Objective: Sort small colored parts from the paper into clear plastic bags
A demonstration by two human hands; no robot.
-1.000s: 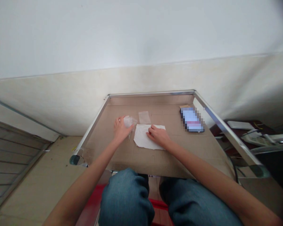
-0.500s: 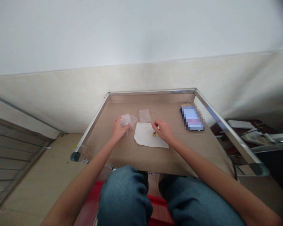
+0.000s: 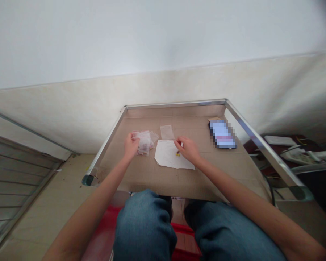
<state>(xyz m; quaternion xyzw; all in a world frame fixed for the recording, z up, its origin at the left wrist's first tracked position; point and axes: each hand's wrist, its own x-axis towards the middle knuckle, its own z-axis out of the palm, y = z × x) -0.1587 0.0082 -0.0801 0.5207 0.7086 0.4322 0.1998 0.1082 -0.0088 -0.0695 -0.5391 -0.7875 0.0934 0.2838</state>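
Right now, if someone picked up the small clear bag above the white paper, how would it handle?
The small clear plastic bag lies thin and flat on the cardboard, so it is probably floppy and very light. Its smooth-looking film may slide when pushed. Lying flat, it seems unlikely to roll or tip.

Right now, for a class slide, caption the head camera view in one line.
Left hand grips clear plastic bags; right hand pinches a small item above white paper on cardboard.
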